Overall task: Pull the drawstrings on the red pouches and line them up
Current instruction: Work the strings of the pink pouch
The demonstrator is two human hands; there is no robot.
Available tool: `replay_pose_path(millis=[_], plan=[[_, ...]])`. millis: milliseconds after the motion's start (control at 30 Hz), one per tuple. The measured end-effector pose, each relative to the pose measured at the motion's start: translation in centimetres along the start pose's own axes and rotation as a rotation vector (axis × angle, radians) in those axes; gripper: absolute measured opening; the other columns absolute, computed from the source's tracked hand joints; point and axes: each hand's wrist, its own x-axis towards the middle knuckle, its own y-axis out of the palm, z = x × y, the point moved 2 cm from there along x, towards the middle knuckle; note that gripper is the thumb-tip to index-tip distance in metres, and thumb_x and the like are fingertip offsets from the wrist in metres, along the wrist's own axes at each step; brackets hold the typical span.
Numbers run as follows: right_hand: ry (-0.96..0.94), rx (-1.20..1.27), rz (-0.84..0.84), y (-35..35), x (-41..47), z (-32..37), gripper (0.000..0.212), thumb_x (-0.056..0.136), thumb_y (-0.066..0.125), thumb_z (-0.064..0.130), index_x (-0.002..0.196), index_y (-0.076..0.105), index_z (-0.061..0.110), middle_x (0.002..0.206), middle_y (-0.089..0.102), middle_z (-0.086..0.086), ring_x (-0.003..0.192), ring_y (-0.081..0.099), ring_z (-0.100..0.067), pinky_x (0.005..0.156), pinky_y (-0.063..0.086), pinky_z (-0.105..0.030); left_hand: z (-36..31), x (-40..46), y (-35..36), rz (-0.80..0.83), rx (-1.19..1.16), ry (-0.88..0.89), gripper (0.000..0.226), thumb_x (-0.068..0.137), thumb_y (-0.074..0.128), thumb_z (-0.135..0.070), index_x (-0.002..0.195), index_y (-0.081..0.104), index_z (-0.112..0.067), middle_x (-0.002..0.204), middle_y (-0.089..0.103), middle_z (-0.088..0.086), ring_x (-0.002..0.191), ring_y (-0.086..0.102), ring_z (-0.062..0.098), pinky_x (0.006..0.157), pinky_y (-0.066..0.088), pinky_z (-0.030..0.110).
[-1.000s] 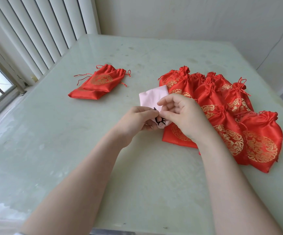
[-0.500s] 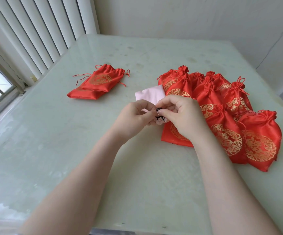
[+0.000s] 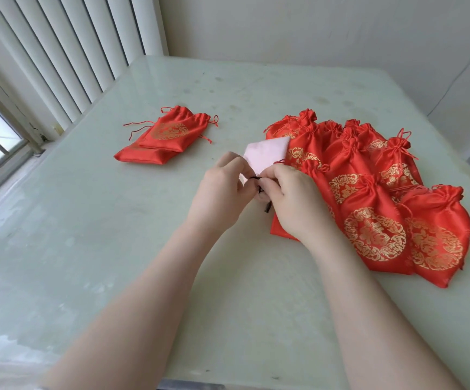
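A small pale pink pouch (image 3: pixel 267 156) with a dark drawstring (image 3: pixel 259 181) lies at the table's middle. My left hand (image 3: pixel 222 190) and my right hand (image 3: pixel 293 198) meet at its near end, and both pinch the dark string. To the right, several red pouches with gold emblems (image 3: pixel 374 192) lie overlapping in a row, their necks cinched. A short stack of flat red pouches (image 3: pixel 166 136) with loose strings lies at the left.
The pale green glass table (image 3: pixel 115 249) reaches to a near edge at the bottom. White vertical blinds (image 3: pixel 59 52) and a window run along the left. A white wall stands behind the table.
Both hands have shifted slightly away from me and to the left with the pink pouch. The pouch's far end has tilted, and a dark string end now hangs below my right hand.
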Motion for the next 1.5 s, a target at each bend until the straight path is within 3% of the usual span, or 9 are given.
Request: replay_pose_path(millis=[100, 233, 333, 467, 733, 1033, 1200, 1367, 1500], plan=[[0.115, 0.33, 0.102, -0.2, 0.0, 0.0, 0.021, 0.092, 0.049, 0.009, 0.074, 0.061, 0.012, 0.066, 0.061, 0.001, 0.063, 0.054, -0.008, 0.064, 0.041, -0.026, -0.1, 0.0, -0.3, -0.031, 0.03, 0.041, 0.003, 0.081, 0.062, -0.002, 0.081, 0.059, -0.001, 0.093, 0.055, 0.003, 0.06, 0.056, 0.025, 0.058, 0.047, 0.035], [0.272, 0.65, 0.143, -0.2, -0.1, -0.5, 0.024, 0.094, 0.046, 0.005, 0.076, 0.061, 0.0, 0.063, 0.055, -0.007, 0.045, 0.041, -0.002, 0.045, 0.03, -0.011, -0.1, -0.1, -0.1, -0.054, 0.015, 0.082, 0.002, 0.083, 0.061, -0.002, 0.086, 0.06, -0.002, 0.092, 0.051, -0.004, 0.057, 0.055, 0.02, 0.058, 0.045, 0.031], [0.407, 0.875, 0.104, 0.2, 0.0, -0.8, 0.024, 0.094, 0.047, 0.006, 0.076, 0.063, 0.008, 0.06, 0.054, -0.003, 0.049, 0.033, -0.008, 0.042, 0.023, -0.015, -0.2, -0.1, -0.2, -0.082, -0.064, 0.058, 0.011, 0.083, 0.057, -0.001, 0.093, 0.057, -0.006, 0.089, 0.046, -0.017, 0.055, 0.054, 0.016, 0.059, 0.042, 0.02], [0.5, 1.089, 0.036, 0.0, 0.2, -0.9, 0.023, 0.093, 0.048, 0.007, 0.075, 0.062, 0.01, 0.053, 0.053, 0.005, 0.052, 0.033, -0.009, 0.039, 0.025, -0.013, -0.8, -0.4, -0.2, -0.075, -0.121, 0.139, 0.007, 0.084, 0.055, -0.01, 0.088, 0.061, -0.008, 0.091, 0.052, -0.007, 0.059, 0.058, 0.015, 0.057, 0.046, 0.022], [0.422, 1.107, 0.049, 0.4, 0.1, -0.7, 0.022, 0.092, 0.05, 0.009, 0.078, 0.066, 0.014, 0.061, 0.054, 0.0, 0.054, 0.035, -0.008, 0.046, 0.026, -0.015, -0.7, -0.3, 0.1, -0.124, -0.181, -0.016, 0.011, 0.081, 0.07, -0.017, 0.076, 0.065, -0.009, 0.084, 0.054, -0.012, 0.059, 0.056, 0.003, 0.06, 0.044, 0.017], [0.398, 1.193, 0.102, 0.7, 0.2, -0.9, 0.017, 0.089, 0.051, 0.001, 0.083, 0.063, 0.013, 0.054, 0.058, 0.007, 0.056, 0.047, -0.008, 0.052, 0.032, -0.015, -0.9, -0.2, 0.0, 0.014, -0.262, -0.196, 0.017, 0.086, 0.058, -0.01, 0.071, 0.056, -0.016, 0.09, 0.057, -0.006, 0.063, 0.058, 0.006, 0.063, 0.044, 0.02], [0.464, 1.225, -0.113, 0.2, 0.8, -1.9, 0.03, 0.085, 0.046, -0.013, 0.076, 0.055, 0.014, 0.05, 0.052, 0.008, 0.049, 0.044, -0.004, 0.045, 0.031, -0.012, 1.2, 0.2, 0.3, -0.018, -0.376, -0.531, 0.016, 0.085, 0.043, -0.004, 0.075, 0.05, -0.015, 0.051, 0.063, -0.005, 0.069, 0.058, 0.022, 0.063, 0.038, 0.031], [0.478, 1.228, -0.215, 0.0, 0.9, -2.5, 0.035, 0.084, 0.048, -0.013, 0.065, 0.045, 0.017, 0.049, 0.048, 0.007, 0.048, 0.041, -0.005, 0.046, 0.029, -0.013, 0.2, 0.1, 0.0, 0.029, -0.562, -0.538, 0.024, 0.087, 0.041, 0.0, 0.069, 0.046, -0.015, 0.058, 0.058, -0.003, 0.052, 0.061, 0.007, 0.055, 0.038, 0.022], [0.424, 1.067, -0.111, 0.3, 0.5, -2.3, 0.031, 0.086, 0.052, -0.007, 0.068, 0.048, 0.018, 0.063, 0.05, 0.001, 0.052, 0.045, -0.006, 0.052, 0.034, -0.015, 0.1, 0.0, -0.7, 0.038, -0.679, -0.459, 0.017, 0.083, 0.047, -0.009, 0.068, 0.047, -0.017, 0.055, 0.06, -0.01, 0.054, 0.057, 0.009, 0.057, 0.038, 0.021]])
